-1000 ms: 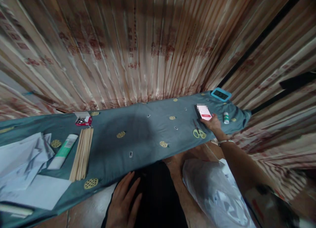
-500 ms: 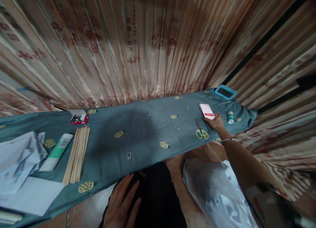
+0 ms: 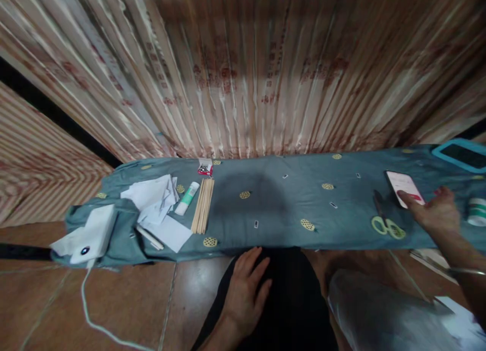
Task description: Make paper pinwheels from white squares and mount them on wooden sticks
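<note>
Head view, person seated at a low tabletop [image 3: 273, 209] covered with a blue-grey printed cloth, striped curtain [image 3: 243, 77] behind. Right hand [image 3: 436, 214] is at the right edge of the frame, grip loose and open, holding nothing, forefinger tip touching the lit screen of the phone [image 3: 403, 185]. The phone lies flat and face up at centre right on the cloth, probably so one finger can work it without lifting it. Yellow-handled scissors [image 3: 387, 224] sit just beside it, lower left of the phone, blades closed, within easy reach of that hand. Left hand [image 3: 245, 285] lies flat on the dark-clad lap at bottom centre, grip wide, fingers spread, holding nothing; looks parked as a rest. Clear plastic bag [image 3: 379, 315] on the lap at lower right. Left half of the cloth: wooden sticks [image 3: 202, 211] in a neat bundle, glue tube [image 3: 187, 198] touching them, white papers [image 3: 152, 196], white device [image 3: 93, 234] with a cable trailing to the floor. Blue-cased screen [image 3: 461, 156] at far right, partly cut off.
</note>
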Demonstrator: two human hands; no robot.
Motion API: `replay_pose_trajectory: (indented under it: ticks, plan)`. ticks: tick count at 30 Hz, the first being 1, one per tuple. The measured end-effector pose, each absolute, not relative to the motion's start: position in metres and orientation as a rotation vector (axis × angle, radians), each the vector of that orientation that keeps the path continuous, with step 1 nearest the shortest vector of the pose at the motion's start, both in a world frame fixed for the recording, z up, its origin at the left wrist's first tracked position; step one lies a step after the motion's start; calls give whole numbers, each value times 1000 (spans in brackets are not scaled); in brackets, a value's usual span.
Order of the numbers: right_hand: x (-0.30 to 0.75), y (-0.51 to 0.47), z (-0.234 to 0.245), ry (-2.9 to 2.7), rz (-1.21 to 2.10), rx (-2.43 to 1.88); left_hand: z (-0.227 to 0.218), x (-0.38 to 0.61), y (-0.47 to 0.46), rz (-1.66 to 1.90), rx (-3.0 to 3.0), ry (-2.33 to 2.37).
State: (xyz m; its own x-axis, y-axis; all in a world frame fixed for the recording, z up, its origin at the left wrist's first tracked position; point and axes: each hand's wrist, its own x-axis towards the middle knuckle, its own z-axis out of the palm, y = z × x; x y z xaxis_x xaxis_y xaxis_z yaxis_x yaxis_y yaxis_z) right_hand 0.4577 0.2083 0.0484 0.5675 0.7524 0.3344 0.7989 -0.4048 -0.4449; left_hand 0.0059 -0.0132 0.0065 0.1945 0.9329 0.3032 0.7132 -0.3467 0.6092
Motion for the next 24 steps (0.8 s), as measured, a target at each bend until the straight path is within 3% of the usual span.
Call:
replay_pose_trajectory:
  ticks: [11,18,24]
  plan:
    - [236,142,43,-1684,495,-1685,41,-10,-12,1217,1412,1475]
    - [83,151,73,-1774,716,-1154,52,-36,54,1769,713,1379]
    - [56,146,38,-1603,805,-1198,69,-45,112,1935,293,1218]
